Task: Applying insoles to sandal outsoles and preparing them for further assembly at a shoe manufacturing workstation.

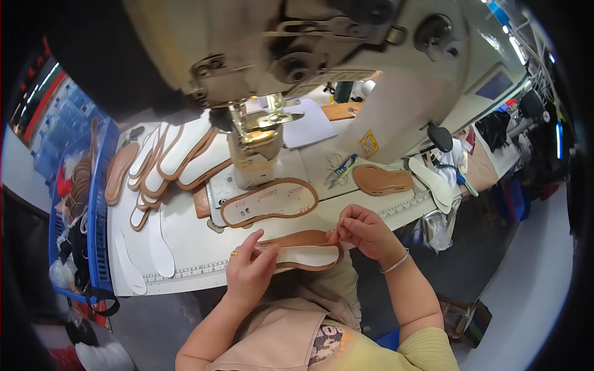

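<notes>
Tan-edged white insole point(307, 252) held at table's point(198, 247) near edge, between both hands, just above lap. Left hand point(249, 272) pinching its left end, thumb and forefinger closed on the rim, gold ring on one finger. Right hand point(365, 232) gripping the right end, fingers curled over the tan binding, thin bangle on wrist. Lying flat just beyond, near the held one: a second insole point(270, 202), white face up with brown border, on the bed of the sewing machine point(260, 148), close by the presser foot. Fanned out left of machine, overlapping: a stack of white soles point(179, 154) with brown edging, some plain white cut-outs nearer the table's front. Blue crate point(98, 235) at far left, holding brown straps and dark bits. Right of machine: brown sole point(382, 180) lying flat, scissors point(340, 170) just beside it, white sole point(433, 182) further right near table's edge. White paper point(312, 123) behind the needle.
</notes>
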The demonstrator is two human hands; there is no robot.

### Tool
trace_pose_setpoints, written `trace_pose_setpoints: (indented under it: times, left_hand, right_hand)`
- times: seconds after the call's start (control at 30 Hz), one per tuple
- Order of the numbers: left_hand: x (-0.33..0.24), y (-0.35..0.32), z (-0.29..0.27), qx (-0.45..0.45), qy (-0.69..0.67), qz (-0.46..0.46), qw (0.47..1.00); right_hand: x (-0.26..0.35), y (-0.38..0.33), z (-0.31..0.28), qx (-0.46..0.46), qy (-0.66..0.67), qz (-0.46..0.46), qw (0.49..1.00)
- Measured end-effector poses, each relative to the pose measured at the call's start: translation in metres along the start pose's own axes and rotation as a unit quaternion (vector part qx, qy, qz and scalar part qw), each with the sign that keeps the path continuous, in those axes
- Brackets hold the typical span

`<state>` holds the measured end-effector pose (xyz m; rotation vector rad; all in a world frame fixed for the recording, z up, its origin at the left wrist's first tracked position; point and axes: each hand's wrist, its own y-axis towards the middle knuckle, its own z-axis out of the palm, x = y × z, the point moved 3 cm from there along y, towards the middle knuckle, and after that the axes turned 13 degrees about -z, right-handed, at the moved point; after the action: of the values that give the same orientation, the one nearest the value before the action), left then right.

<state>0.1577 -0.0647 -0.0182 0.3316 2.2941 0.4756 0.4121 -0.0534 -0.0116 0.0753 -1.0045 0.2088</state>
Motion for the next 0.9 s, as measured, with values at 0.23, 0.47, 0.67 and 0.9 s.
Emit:
trace_pose_setpoints:
  times: [0.23, 0.47, 0.67, 0.9]
  left_hand:
    - [0.002, 0.000, 0.003, -0.007, 0.053, 0.062, 0.997]
    - [-0.007, 0.005, -0.005, 0.051, 0.067, 0.053, 0.995]
    - [-0.048, 0.029, 0.012, 0.170, -0.024, 0.156, 0.973]
    - [-0.053, 0.032, 0.030, 0.259, -0.009, 0.156, 0.953]
  right_hand:
    - [0.011, -0.017, -0.026, -0.066, 0.030, -0.039, 0.997]
    - [0.027, -0.059, -0.045, -0.088, -0.238, 0.056, 0.966]
    - [0.001, -0.081, -0.009, -0.098, -0.496, -0.138, 0.852]
    - [-0.008, -0.056, 0.026, -0.082, -0.617, -0.218, 0.752]
